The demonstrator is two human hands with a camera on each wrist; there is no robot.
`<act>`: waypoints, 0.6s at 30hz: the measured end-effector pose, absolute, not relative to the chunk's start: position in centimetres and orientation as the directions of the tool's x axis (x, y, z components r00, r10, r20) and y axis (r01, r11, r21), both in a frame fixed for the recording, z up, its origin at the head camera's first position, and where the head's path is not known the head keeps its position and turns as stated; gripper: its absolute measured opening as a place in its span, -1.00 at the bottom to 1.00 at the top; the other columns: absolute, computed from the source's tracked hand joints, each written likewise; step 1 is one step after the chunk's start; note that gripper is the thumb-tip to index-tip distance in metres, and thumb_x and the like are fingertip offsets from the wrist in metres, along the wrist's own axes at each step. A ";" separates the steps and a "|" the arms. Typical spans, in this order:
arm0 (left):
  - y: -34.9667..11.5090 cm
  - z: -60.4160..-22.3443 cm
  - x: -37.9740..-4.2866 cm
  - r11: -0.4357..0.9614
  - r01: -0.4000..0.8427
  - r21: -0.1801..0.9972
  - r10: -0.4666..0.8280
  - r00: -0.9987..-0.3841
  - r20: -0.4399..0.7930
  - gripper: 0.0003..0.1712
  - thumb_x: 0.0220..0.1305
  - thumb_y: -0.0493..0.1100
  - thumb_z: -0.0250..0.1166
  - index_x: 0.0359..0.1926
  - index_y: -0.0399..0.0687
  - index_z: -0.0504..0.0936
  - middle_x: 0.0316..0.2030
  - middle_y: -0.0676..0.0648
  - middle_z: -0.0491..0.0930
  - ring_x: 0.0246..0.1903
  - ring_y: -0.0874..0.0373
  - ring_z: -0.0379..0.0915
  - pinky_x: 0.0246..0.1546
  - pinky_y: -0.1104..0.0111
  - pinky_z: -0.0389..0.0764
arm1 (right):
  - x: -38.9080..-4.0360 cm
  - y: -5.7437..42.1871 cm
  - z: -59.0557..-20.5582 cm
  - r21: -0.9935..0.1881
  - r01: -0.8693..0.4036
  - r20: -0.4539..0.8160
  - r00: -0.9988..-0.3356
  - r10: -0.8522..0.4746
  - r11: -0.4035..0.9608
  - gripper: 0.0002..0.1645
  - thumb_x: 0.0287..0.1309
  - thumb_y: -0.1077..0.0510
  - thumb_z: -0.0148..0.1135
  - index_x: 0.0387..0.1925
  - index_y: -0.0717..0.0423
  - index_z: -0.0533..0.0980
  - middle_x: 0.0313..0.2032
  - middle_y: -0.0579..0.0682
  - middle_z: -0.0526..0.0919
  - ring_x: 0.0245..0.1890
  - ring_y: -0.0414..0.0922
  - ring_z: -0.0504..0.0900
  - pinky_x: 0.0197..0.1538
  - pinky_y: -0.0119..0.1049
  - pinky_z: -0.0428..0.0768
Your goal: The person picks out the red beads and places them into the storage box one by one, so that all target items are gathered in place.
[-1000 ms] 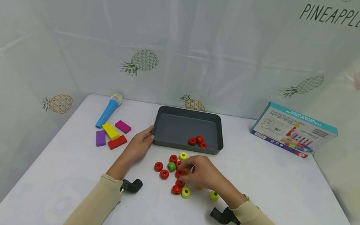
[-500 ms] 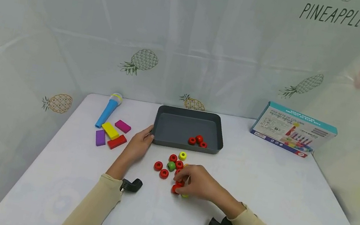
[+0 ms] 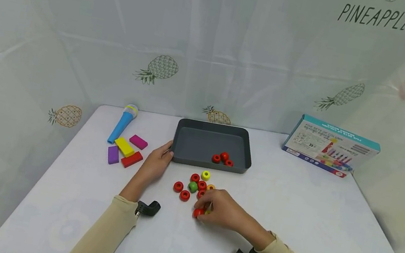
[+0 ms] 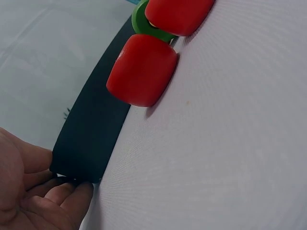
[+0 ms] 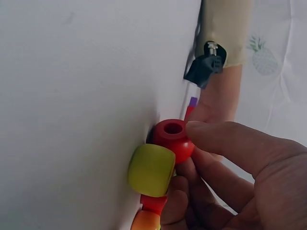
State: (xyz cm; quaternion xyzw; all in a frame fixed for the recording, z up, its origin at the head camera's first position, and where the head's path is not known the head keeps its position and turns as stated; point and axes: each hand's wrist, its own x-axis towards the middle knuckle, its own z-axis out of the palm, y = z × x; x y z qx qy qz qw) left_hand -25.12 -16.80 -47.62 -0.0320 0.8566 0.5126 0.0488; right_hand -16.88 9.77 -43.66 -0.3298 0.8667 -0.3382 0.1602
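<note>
At the left front corner of a dark grey tray (image 3: 200, 164), my left hand (image 3: 155, 164) grips the rim; the left wrist view has its thumb and fingers on either side of that corner (image 4: 79, 165). Three red beads (image 3: 216, 159) lie inside the tray. My right hand (image 3: 223, 208) pinches a red bead (image 5: 176, 147) low at the table, thumb on its side. Right beside it sits a yellow-green bead (image 5: 151, 170), mostly covered by the hand in the head view. Just beyond lie a green bead (image 3: 193, 187), an orange bead (image 3: 210, 187), a yellow bead (image 3: 205, 175) and several red ones (image 3: 178, 187).
Toward the left of the white table (image 3: 61, 210) lie a yellow block (image 3: 124, 148), a red block (image 3: 132, 160), a purple block (image 3: 113, 155) and a magenta block (image 3: 138, 142). A blue toy microphone (image 3: 121, 125) is behind them. A printed box (image 3: 329, 148) stands back right.
My right hand has moved toward me from the middle of the beads to the nearest red bead and now pinches it. The left hand and tray stay put.
</note>
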 end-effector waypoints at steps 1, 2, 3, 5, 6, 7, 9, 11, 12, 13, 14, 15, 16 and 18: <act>-16.8 -47.6 -25.1 0.472 -0.106 0.875 -0.005 -0.993 -0.118 -0.35 0.57 0.05 0.00 0.59 0.31 0.10 0.56 0.01 0.16 0.56 -0.01 0.07 0.52 0.01 0.19 | -16.8 9.8 -43.7 -0.691 -0.461 -0.060 -0.732 -0.679 0.557 -0.80 0.04 0.23 0.51 -0.23 0.05 0.76 -0.29 -0.14 0.75 -0.29 -0.17 0.61 -0.28 -0.46 0.62; -16.8 -47.5 -25.1 0.471 -0.107 0.875 -0.004 -0.993 -0.119 -0.35 0.58 0.05 -0.01 0.59 0.30 0.09 0.56 0.01 0.16 0.56 -0.01 0.07 0.51 0.00 0.19 | -16.8 9.8 -43.7 -0.689 -0.459 -0.065 -0.732 -0.678 0.561 -0.80 0.04 0.23 0.51 -0.23 0.04 0.76 -0.28 -0.16 0.74 -0.28 -0.18 0.61 -0.27 -0.47 0.62; -16.8 -47.5 -25.0 0.471 -0.108 0.875 -0.005 -0.993 -0.120 -0.35 0.58 0.05 -0.01 0.59 0.30 0.09 0.57 0.02 0.16 0.56 -0.01 0.07 0.51 0.00 0.19 | -16.8 9.8 -43.7 -0.688 -0.459 -0.065 -0.732 -0.678 0.562 -0.80 0.04 0.22 0.51 -0.23 0.04 0.76 -0.28 -0.17 0.74 -0.28 -0.20 0.60 -0.27 -0.47 0.62; -16.7 -47.5 -25.0 0.473 -0.110 0.874 -0.007 -0.993 -0.121 -0.35 0.58 0.04 -0.01 0.59 0.30 0.09 0.57 0.02 0.16 0.56 -0.01 0.07 0.51 0.00 0.20 | -16.7 9.8 -43.8 -0.686 -0.460 -0.066 -0.733 -0.677 0.565 -0.80 0.04 0.22 0.51 -0.23 0.03 0.76 -0.28 -0.18 0.74 -0.27 -0.21 0.60 -0.25 -0.46 0.63; -16.7 -47.5 -25.0 0.474 -0.110 0.874 -0.008 -0.993 -0.120 -0.35 0.58 0.04 -0.01 0.59 0.30 0.09 0.57 0.02 0.16 0.56 -0.01 0.07 0.51 0.00 0.20 | -16.7 9.8 -43.8 -0.685 -0.464 -0.062 -0.731 -0.679 0.562 -0.81 0.04 0.21 0.51 -0.23 0.03 0.76 -0.28 -0.17 0.74 -0.27 -0.22 0.60 -0.25 -0.46 0.63; -16.7 -47.4 -25.0 0.475 -0.110 0.873 -0.010 -0.993 -0.120 -0.35 0.58 0.04 -0.01 0.59 0.30 0.09 0.57 0.02 0.16 0.56 -0.01 0.07 0.51 0.00 0.20 | -16.7 9.8 -43.8 -0.684 -0.466 -0.061 -0.730 -0.681 0.561 -0.81 0.04 0.21 0.51 -0.23 0.03 0.76 -0.28 -0.17 0.74 -0.27 -0.22 0.60 -0.25 -0.46 0.63; -16.6 -47.4 -24.9 0.475 -0.112 0.873 -0.014 -0.993 -0.120 -0.35 0.57 0.05 0.00 0.59 0.30 0.10 0.56 0.02 0.16 0.56 -0.01 0.07 0.52 0.01 0.19 | -16.7 9.9 -43.7 -0.681 -0.472 -0.059 -0.727 -0.684 0.560 -0.81 0.04 0.21 0.51 -0.23 0.04 0.76 -0.29 -0.17 0.75 -0.28 -0.23 0.60 -0.25 -0.46 0.63; -16.6 -47.4 -24.9 0.474 -0.113 0.873 -0.015 -0.993 -0.121 -0.35 0.58 0.05 -0.01 0.59 0.30 0.09 0.57 0.02 0.16 0.56 -0.01 0.06 0.51 0.00 0.20 | -16.7 9.9 -43.6 -0.678 -0.477 -0.059 -0.723 -0.688 0.559 -0.81 0.04 0.21 0.51 -0.23 0.04 0.76 -0.30 -0.17 0.75 -0.30 -0.22 0.61 -0.26 -0.47 0.62; -16.6 -47.5 -25.0 0.475 -0.114 0.873 -0.014 -0.992 -0.122 -0.35 0.58 0.05 -0.01 0.60 0.31 0.08 0.57 0.02 0.15 0.56 -0.02 0.06 0.51 0.00 0.20 | -16.7 9.9 -43.5 -0.678 -0.480 -0.058 -0.721 -0.691 0.557 -0.81 0.04 0.21 0.51 -0.24 0.04 0.76 -0.31 -0.17 0.75 -0.31 -0.21 0.61 -0.27 -0.46 0.63; -16.6 -47.5 -25.0 0.473 -0.114 0.873 -0.014 -0.992 -0.122 -0.35 0.58 0.05 -0.01 0.60 0.31 0.08 0.57 0.03 0.15 0.56 -0.01 0.05 0.51 0.00 0.20 | -16.7 9.9 -43.4 -0.677 -0.482 -0.056 -0.720 -0.692 0.556 -0.82 0.04 0.21 0.51 -0.24 0.04 0.76 -0.31 -0.17 0.75 -0.31 -0.20 0.61 -0.28 -0.46 0.63; -16.6 -47.5 -25.0 0.473 -0.114 0.874 -0.013 -0.992 -0.122 -0.35 0.58 0.05 -0.01 0.60 0.31 0.08 0.57 0.03 0.15 0.57 -0.01 0.05 0.51 0.00 0.19 | -16.8 9.9 -43.3 -0.679 -0.483 -0.053 -0.719 -0.693 0.554 -0.82 0.04 0.22 0.51 -0.25 0.05 0.76 -0.32 -0.16 0.75 -0.32 -0.19 0.61 -0.29 -0.46 0.63; -16.6 -47.5 -25.0 0.474 -0.112 0.874 -0.013 -0.993 -0.121 -0.35 0.58 0.05 -0.01 0.60 0.31 0.08 0.57 0.03 0.15 0.57 -0.01 0.05 0.51 0.00 0.19 | -16.9 9.9 -43.2 -0.680 -0.483 -0.051 -0.719 -0.693 0.551 -0.82 0.04 0.22 0.50 -0.25 0.05 0.77 -0.33 -0.16 0.74 -0.33 -0.17 0.61 -0.30 -0.45 0.63; -16.7 -47.5 -25.0 0.475 -0.111 0.873 -0.013 -0.993 -0.119 -0.35 0.58 0.05 -0.01 0.60 0.31 0.08 0.57 0.03 0.15 0.57 -0.01 0.05 0.51 0.00 0.19 | -16.9 9.9 -43.2 -0.679 -0.487 -0.045 -0.719 -0.693 0.549 -0.82 0.04 0.23 0.50 -0.25 0.04 0.77 -0.33 -0.16 0.74 -0.34 -0.17 0.61 -0.31 -0.45 0.63; -16.7 -47.4 -25.0 0.476 -0.109 0.873 -0.015 -0.993 -0.116 -0.35 0.58 0.05 -0.01 0.59 0.32 0.09 0.56 0.03 0.16 0.57 0.00 0.05 0.52 0.00 0.19 | -17.0 9.9 -43.0 -0.678 -0.492 -0.033 -0.722 -0.692 0.546 -0.83 0.03 0.24 0.50 -0.26 0.03 0.77 -0.34 -0.16 0.73 -0.35 -0.16 0.61 -0.32 -0.44 0.63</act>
